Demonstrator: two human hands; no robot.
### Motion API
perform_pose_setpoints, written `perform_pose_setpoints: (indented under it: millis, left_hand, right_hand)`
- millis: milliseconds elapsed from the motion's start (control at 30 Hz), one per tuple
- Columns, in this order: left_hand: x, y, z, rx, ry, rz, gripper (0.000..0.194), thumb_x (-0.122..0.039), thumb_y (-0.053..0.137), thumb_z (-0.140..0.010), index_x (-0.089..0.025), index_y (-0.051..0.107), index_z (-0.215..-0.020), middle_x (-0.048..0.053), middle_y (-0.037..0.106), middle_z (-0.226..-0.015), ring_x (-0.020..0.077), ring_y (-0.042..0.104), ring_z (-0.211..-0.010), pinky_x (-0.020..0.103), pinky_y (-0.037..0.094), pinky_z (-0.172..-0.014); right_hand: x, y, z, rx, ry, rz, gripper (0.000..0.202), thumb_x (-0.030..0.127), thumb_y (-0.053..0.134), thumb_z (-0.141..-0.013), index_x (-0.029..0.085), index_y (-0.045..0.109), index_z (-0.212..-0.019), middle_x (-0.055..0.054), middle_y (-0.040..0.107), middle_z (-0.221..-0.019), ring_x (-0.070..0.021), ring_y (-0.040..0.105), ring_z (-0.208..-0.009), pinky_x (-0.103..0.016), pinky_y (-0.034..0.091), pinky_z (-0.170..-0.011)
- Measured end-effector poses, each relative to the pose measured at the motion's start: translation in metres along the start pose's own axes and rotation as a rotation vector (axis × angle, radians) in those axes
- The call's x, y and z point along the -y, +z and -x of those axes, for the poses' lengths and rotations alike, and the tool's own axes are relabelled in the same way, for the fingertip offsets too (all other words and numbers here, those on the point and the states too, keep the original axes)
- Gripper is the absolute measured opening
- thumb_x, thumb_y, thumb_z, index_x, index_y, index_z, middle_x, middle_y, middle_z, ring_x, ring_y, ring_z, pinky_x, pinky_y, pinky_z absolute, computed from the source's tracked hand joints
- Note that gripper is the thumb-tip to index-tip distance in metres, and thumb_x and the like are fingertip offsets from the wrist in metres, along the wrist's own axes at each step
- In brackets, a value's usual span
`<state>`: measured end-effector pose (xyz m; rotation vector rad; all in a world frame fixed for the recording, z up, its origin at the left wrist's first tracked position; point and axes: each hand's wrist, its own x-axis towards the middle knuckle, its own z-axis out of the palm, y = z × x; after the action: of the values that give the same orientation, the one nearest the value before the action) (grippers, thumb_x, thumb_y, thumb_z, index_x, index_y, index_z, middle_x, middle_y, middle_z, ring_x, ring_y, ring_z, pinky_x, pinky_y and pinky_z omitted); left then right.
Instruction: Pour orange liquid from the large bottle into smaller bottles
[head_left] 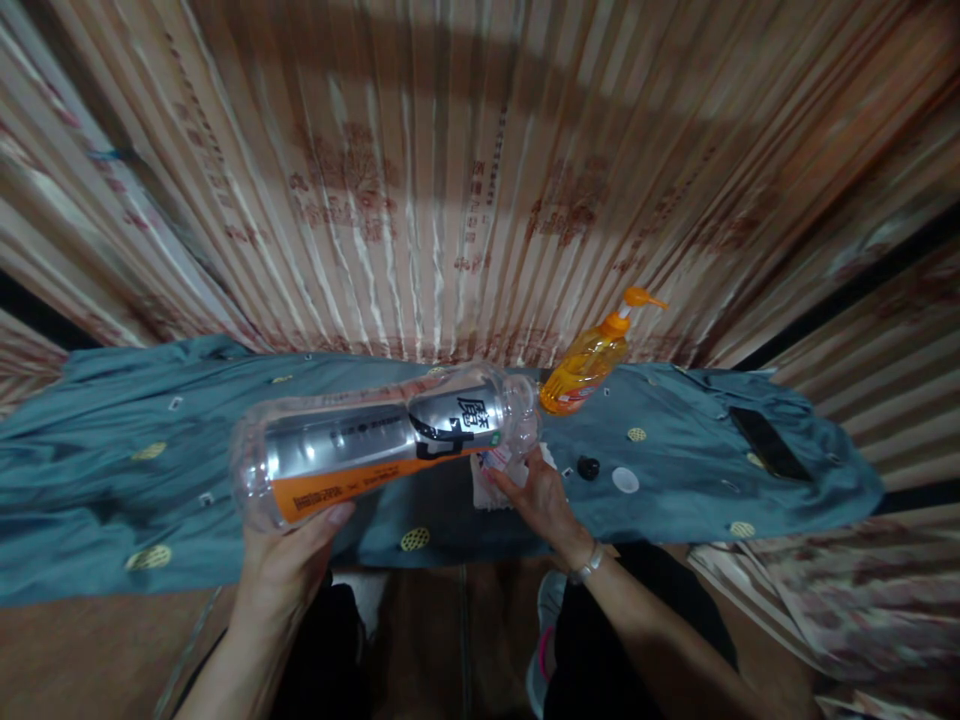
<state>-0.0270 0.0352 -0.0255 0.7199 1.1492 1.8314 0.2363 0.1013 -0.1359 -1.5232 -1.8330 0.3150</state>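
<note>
A large clear plastic bottle (375,440) with a silver and orange label lies tilted nearly sideways above the cloth, its neck toward the right. My left hand (289,555) grips its base end from below, thumb along the lower side. At the neck end, my right hand (536,500) is closed around a small clear plastic container (516,462); its exact kind is hard to make out. The bottle's neck overlaps this container in view, and I cannot tell whether they touch. Beneath the right hand lies a whitish folded cloth or paper (486,494).
A pump bottle of orange liquid (581,372) stands behind the right hand. A black cap (588,467), a white disc (625,480) and a dark phone (769,443) lie on the teal cloth (675,490). Printed, pleated curtains (420,200) hang behind.
</note>
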Motion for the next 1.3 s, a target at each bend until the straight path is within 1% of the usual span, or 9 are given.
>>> perform_pose_setpoints:
  millis: [200,400,567,733,833,933,1067,1200,1300]
  left_hand:
    - [-0.0005,0.0002,0.001,-0.02,-0.02,-0.013,0.105,-0.034,0.1,-0.043,-0.032,0.055,-0.138,-0.003,0.079,-0.096,0.0175,0.073,-0.09,0.029,0.06,-0.089]
    - [-0.0009,0.0005,0.0007,-0.025,-0.025,-0.03,0.106,-0.034,0.1,-0.041,-0.032,0.056,-0.137,-0.003,0.079,-0.1,0.0149,0.072,-0.086,0.026,0.059,-0.087]
    - [-0.0028,0.0009,0.0022,-0.017,-0.042,-0.044,0.106,-0.036,0.1,-0.042,-0.031,0.056,-0.139,-0.002,0.079,-0.096,0.0175,0.072,-0.087,0.031,0.059,-0.09]
    - [0.0005,0.0007,0.0005,-0.036,-0.022,-0.034,0.113,-0.038,0.101,-0.038,-0.034,0.053,-0.141,-0.001,0.079,-0.103,0.0171,0.072,-0.086,0.029,0.06,-0.085]
    - [0.0016,0.0013,0.0001,-0.047,-0.005,-0.02,0.112,-0.038,0.101,-0.038,-0.032,0.054,-0.14,-0.002,0.079,-0.097,0.0168,0.072,-0.085,0.028,0.06,-0.085]
    - [-0.0005,0.0022,0.0015,-0.04,-0.029,-0.02,0.107,-0.035,0.1,-0.041,-0.032,0.055,-0.138,-0.004,0.078,-0.092,0.0164,0.072,-0.086,0.028,0.059,-0.087]
    - [-0.0037,0.002,0.003,-0.027,-0.048,-0.032,0.108,-0.035,0.1,-0.041,-0.033,0.054,-0.139,-0.002,0.078,-0.097,0.0185,0.072,-0.09,0.031,0.059,-0.09]
    - [-0.0031,0.0004,0.0023,-0.022,-0.047,-0.047,0.114,-0.033,0.1,-0.042,-0.035,0.047,-0.144,0.0,0.076,-0.11,0.0227,0.07,-0.105,0.034,0.055,-0.097]
    - [-0.0024,0.0001,0.0024,-0.017,-0.046,-0.054,0.111,-0.034,0.099,-0.043,-0.032,0.05,-0.142,0.001,0.077,-0.109,0.0232,0.07,-0.102,0.037,0.054,-0.098]
  right_hand:
    - [-0.0008,0.0031,0.0004,-0.014,0.002,0.018,0.042,0.033,0.076,-0.084,0.022,0.06,-0.121,-0.008,0.076,-0.089,-0.0285,0.075,-0.08,-0.043,0.064,-0.07]
    - [-0.0002,0.006,0.0006,-0.015,0.035,-0.016,0.04,0.031,0.074,-0.083,0.022,0.058,-0.119,-0.01,0.077,-0.094,-0.0295,0.076,-0.082,-0.044,0.064,-0.071]
    - [0.0037,0.0023,0.0,0.008,0.047,-0.056,0.036,0.03,0.073,-0.084,0.024,0.057,-0.116,-0.009,0.078,-0.097,-0.0288,0.076,-0.087,-0.044,0.064,-0.075]
    - [0.0053,0.0011,0.0001,0.012,0.045,-0.058,0.04,0.028,0.075,-0.084,0.024,0.057,-0.119,-0.007,0.078,-0.096,-0.0283,0.076,-0.085,-0.044,0.065,-0.075]
    - [0.0049,0.0006,-0.0001,0.014,0.043,-0.052,0.04,0.027,0.075,-0.083,0.023,0.057,-0.119,-0.008,0.077,-0.097,-0.0286,0.076,-0.086,-0.045,0.065,-0.076]
    - [0.0042,0.0004,-0.0004,0.018,0.035,-0.041,0.039,0.029,0.075,-0.084,0.024,0.058,-0.118,-0.008,0.077,-0.095,-0.028,0.076,-0.083,-0.045,0.065,-0.074]
    - [0.0038,0.0008,-0.0003,-0.003,0.019,-0.045,0.044,0.029,0.076,-0.083,0.025,0.058,-0.123,-0.006,0.077,-0.093,-0.0275,0.075,-0.082,-0.044,0.065,-0.072]
    - [0.005,-0.0004,-0.0004,0.008,0.012,-0.048,0.043,0.029,0.075,-0.084,0.025,0.059,-0.123,-0.006,0.077,-0.091,-0.0274,0.075,-0.081,-0.044,0.065,-0.07]
    - [0.0059,-0.0014,-0.0006,0.014,0.03,-0.034,0.041,0.031,0.075,-0.085,0.024,0.059,-0.122,-0.007,0.077,-0.092,-0.0281,0.075,-0.082,-0.043,0.065,-0.07]
